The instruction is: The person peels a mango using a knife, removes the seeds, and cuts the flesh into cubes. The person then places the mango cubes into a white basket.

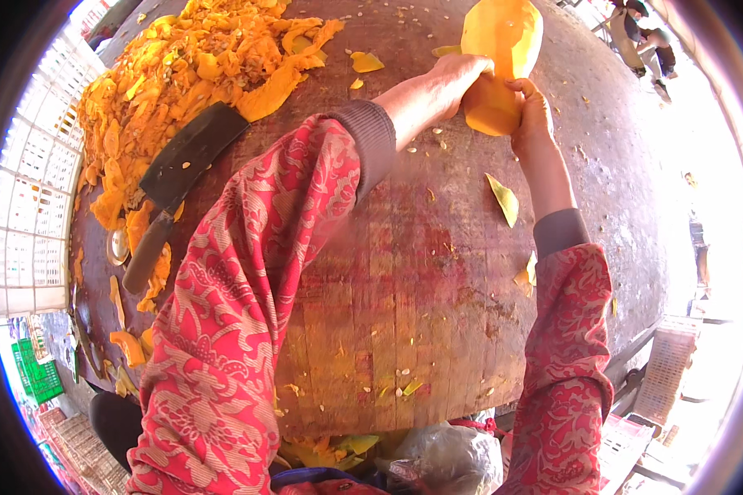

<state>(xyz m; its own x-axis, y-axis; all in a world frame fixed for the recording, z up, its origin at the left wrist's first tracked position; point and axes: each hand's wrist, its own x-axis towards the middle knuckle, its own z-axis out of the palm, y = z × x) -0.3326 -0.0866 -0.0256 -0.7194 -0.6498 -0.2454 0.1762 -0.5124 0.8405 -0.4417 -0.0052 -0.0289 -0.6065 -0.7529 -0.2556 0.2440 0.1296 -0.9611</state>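
A peeled orange squash (pixel 504 46), wide at its far part and narrower nearby, lies at the far right of the worn wooden tabletop (pixel 402 247). My left hand (pixel 455 80) grips its left side, with the fingertips partly hidden. My right hand (pixel 532 114) holds its near right side, the thumb on top. To the left, a dark-bladed cleaver (pixel 192 151) rests at the edge of a large heap of orange pulp, seeds and scraps (pixel 179 68). A round shiny metal piece (pixel 118 246) shows beside the cleaver's handle.
Peel pieces (pixel 503 199) and seeds lie scattered over the tabletop. White plastic crates (pixel 34 185) stand along the left edge, with a green crate (pixel 37 371) below. A clear plastic bag (pixel 443 458) hangs at the near edge. People (pixel 641 40) are in the far right background.
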